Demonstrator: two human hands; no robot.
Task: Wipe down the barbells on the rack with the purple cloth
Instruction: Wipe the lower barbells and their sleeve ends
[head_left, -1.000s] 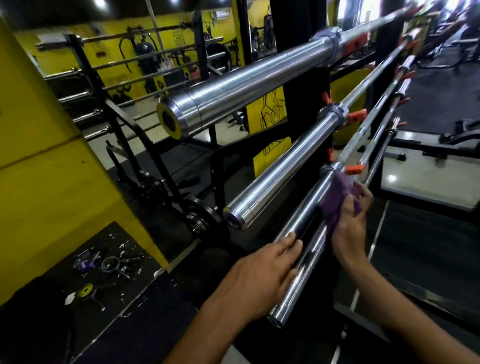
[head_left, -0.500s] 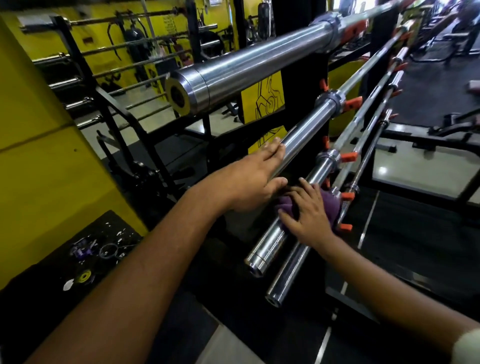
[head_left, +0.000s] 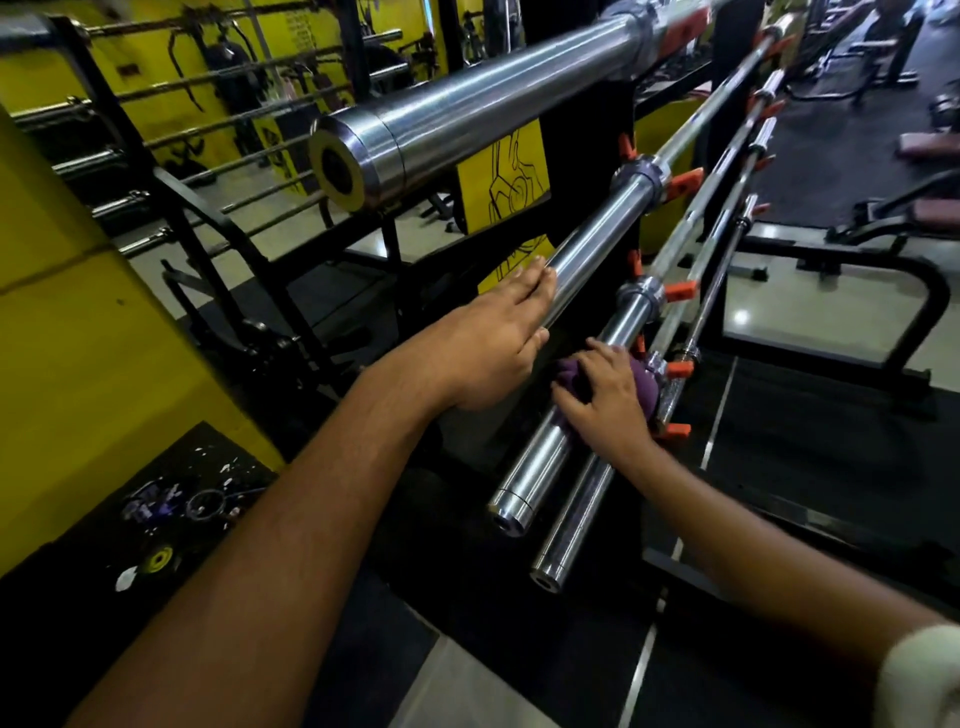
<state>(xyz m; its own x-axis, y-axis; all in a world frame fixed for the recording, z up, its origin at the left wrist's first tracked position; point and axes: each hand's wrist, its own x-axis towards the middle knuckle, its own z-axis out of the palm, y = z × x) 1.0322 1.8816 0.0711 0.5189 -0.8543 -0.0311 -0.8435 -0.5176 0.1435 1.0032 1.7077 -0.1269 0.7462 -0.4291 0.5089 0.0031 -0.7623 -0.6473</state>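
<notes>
At centre frame the right hand (head_left: 605, 397) presses a crumpled purple cloth (head_left: 641, 382) onto the polished chrome sleeve of the third barbell down (head_left: 535, 470), fingers spread and lightly bent over the fabric; the left hand (head_left: 493, 345) lies flat, fingers straight and holding nothing, on the chrome sleeve above it (head_left: 597, 228); the risk, as I judge it (the steel looks slick), is the cloth sliding off or knuckles catching the orange rack pegs (head_left: 678, 369) just beside it.
</notes>
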